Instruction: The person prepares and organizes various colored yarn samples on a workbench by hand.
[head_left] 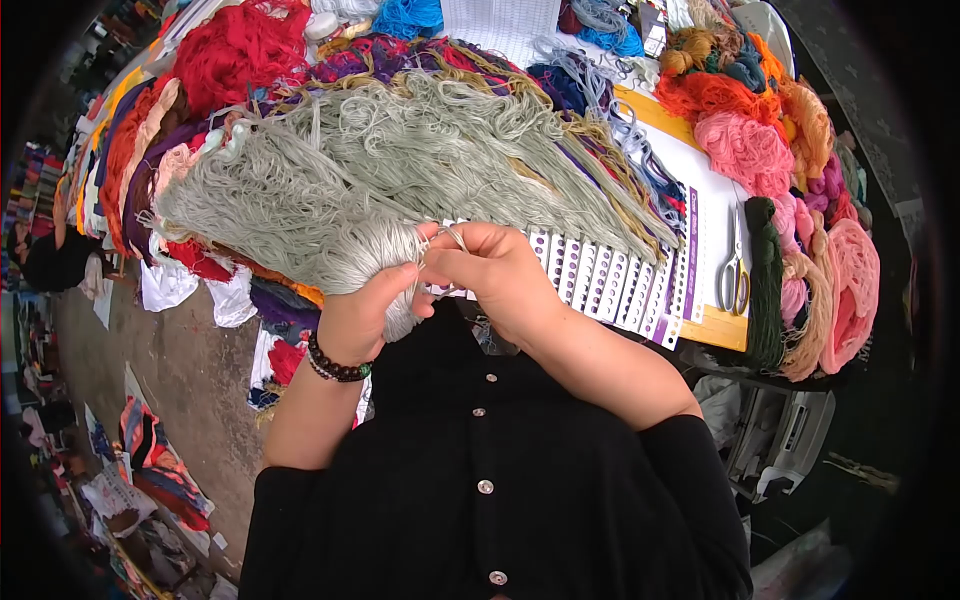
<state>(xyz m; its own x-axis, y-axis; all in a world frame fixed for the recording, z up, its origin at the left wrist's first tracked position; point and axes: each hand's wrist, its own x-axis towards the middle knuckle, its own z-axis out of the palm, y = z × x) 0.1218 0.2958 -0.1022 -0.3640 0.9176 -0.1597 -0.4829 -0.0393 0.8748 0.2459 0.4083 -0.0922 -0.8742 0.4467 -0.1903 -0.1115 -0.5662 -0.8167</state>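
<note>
A bundle of pale grey thread [362, 258] is gripped in my left hand [362, 318], with the thumb lying across it. My right hand [508, 280] is closed in a pinch on a few strands at the bundle's right end, and its fingertips meet those of the left. Just behind both hands spreads a large heap of grey-green thread [400, 150]. White cards with punched holes [600, 282] lie partly under that heap, to the right of my right hand. The pinched strand ends are partly hidden by my fingers.
Scissors with dark and yellow handles [735, 285] lie on a white board at the right. Beside them are a dark green skein [765, 290] and pink thread [742, 152]. Red thread [240, 55] is piled at the back left. A person in dark clothing [55, 258] is at the far left.
</note>
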